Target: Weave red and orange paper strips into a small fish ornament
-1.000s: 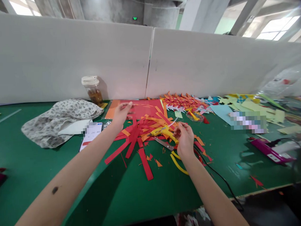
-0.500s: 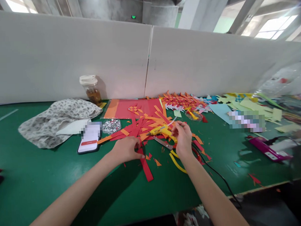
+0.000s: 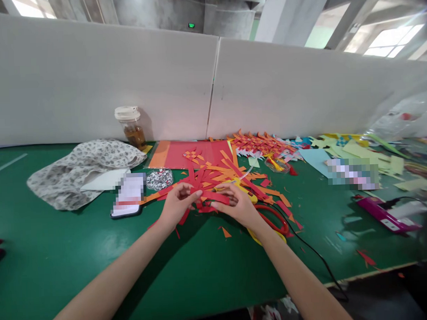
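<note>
A red paper strip (image 3: pixel 215 196) is stretched between my two hands, its ends pinched in the fingers. My left hand (image 3: pixel 177 205) is closed on its left end, and my right hand (image 3: pixel 238 205) grips the right end. Beneath and behind them lies a heap of red and orange paper strips (image 3: pixel 203 175). A yellow hot glue gun (image 3: pixel 250 195) rests behind my right hand, partly covered by it. Scissors with red and yellow handles (image 3: pixel 274 218) lie by my right wrist, their blades hidden. A woven orange paper fish (image 3: pixel 191 155) sits at the back of the heap.
Left of the heap are a phone (image 3: pixel 128 195), a bag of small googly eyes (image 3: pixel 159 179), a patterned cloth (image 3: pixel 84 171) and a lidded cup (image 3: pixel 131 128). Several finished paper fish (image 3: pixel 262 143) line the partition (image 3: pixel 284 83). A magenta power strip (image 3: pixel 386 213) lies right.
My right hand has moved left and down from above the glue gun. The red strip has been lifted off the table and is now held between both hands.
</note>
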`<state>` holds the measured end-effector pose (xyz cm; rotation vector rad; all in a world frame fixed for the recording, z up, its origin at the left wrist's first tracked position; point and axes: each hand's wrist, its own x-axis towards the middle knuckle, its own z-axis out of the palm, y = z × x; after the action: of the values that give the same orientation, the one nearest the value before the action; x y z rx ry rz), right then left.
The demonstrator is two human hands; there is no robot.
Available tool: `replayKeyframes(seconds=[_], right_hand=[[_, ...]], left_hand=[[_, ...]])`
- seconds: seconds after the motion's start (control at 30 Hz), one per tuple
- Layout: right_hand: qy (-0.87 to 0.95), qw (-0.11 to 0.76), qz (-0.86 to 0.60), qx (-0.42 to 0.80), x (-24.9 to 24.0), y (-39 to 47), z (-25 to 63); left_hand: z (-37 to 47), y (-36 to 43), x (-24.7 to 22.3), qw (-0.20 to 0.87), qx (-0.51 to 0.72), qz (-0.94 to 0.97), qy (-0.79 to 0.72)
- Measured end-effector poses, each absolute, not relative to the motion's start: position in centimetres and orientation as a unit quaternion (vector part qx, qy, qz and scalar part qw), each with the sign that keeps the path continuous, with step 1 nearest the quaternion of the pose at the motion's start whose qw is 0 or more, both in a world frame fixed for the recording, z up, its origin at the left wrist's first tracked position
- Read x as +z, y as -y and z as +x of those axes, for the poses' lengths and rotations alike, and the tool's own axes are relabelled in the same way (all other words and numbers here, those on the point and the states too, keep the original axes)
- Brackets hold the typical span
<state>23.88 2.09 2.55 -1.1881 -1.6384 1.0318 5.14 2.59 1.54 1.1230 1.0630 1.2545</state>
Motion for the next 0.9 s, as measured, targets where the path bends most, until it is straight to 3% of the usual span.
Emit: replayKeyframes(seconds=[0.13, 0.43, 0.7, 0.9], right_hand=[[0.654, 0.428, -0.503, 0.369, 2.1, -2.4, 24.1], [0.619, 0.547, -0.498, 0.263, 2.7, -2.6, 24.5], [0.462, 0.593, -0.468, 0.465, 3.0, -2.8, 24.7], [0.435, 0.586, -0.426, 0.534, 3.8, -2.5, 24.2]], left_hand=[[4.7, -2.9, 0.7, 0.535, 0.563, 0.445, -0.446], [4.9, -2.7, 0.1, 0.527, 0.545, 0.501, -0.418], [5.0, -2.2, 0.3, 0.544, 0.503, 0.546, -0.390], [5.3, -1.5, 0.3, 0.543, 0.433, 0.605, -0.389]])
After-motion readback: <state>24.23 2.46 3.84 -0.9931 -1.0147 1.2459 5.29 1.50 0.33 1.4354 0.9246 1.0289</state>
